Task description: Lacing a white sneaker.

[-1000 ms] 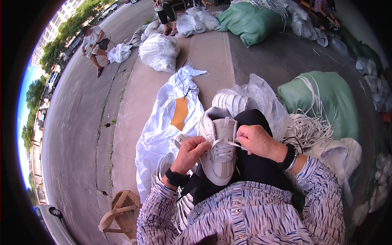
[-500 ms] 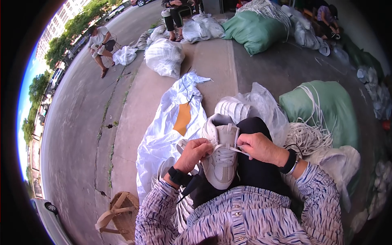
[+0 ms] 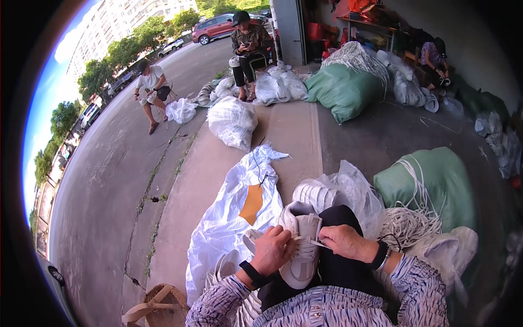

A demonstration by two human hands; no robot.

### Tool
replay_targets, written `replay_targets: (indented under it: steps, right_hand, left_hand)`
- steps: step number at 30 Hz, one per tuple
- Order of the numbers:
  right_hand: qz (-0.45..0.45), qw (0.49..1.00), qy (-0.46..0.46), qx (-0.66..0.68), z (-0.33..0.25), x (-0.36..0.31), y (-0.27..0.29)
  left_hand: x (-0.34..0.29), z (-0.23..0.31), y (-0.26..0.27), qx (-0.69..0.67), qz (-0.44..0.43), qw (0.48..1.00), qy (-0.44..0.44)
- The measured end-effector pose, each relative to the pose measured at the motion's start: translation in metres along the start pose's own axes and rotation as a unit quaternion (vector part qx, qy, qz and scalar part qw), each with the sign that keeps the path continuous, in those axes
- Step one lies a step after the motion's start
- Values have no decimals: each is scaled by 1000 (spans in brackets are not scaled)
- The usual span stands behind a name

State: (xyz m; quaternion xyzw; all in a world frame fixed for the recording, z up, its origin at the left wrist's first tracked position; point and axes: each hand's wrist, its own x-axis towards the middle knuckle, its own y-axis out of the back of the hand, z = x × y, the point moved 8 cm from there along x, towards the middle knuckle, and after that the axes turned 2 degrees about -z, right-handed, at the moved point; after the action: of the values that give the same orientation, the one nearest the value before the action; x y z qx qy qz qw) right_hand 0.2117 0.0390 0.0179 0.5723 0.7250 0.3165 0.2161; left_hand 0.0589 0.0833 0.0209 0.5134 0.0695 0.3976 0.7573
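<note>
A pale beige sneaker [image 3: 300, 267] rests on my dark-trousered lap, its toe toward me. My left hand [image 3: 274, 249] is closed at the left side of its opening, pinching a light shoelace [image 3: 313, 243]. On the other side my right hand [image 3: 346, 241] pinches the lace's other end, which runs across the base of the tongue [image 3: 309, 224]. Rows of lacing below the tongue are threaded through the shoe. Part of the sneaker's left side is hidden behind my left hand. More pale shoes [image 3: 226, 265] lie just left of my lap.
A white sack [image 3: 231, 210] with an orange patch spreads ahead-left. To the right are a green sack [image 3: 422, 182] and heaped white laces [image 3: 411, 226]. A woven basket [image 3: 163, 305] stands at lower left. Several people sit farther off among stuffed bags [image 3: 234, 122].
The view has tilted up, so the surroundings sit lower in the picture. My left hand has come closer to the tongue; my right hand still pinches the lace.
</note>
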Motion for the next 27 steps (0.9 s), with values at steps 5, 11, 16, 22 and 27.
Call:
replay_targets:
  steps: [5, 11, 16, 22, 27]
  right_hand:
    - [-1, 1000, -22, 10, 3, -1, -3]
    - [-8, 999, -38, -7, 4, -5, -4]
    - [87, 938, 189, -276, -39, -6, 8]
    - [-97, 912, 212, -339, -36, 12, -11]
    - [-135, 929, 174, -298, -28, 17, -15]
  left_hand:
    - [-16, -33, -37, -379, -29, 879, 289]
    - [6, -2, -7, -73, -39, 995, 59]
    - [23, 17, 22, 29, -22, 994, -106]
    - [34, 27, 18, 156, -238, 930, -234]
    - [43, 36, 13, 169, -262, 908, -279]
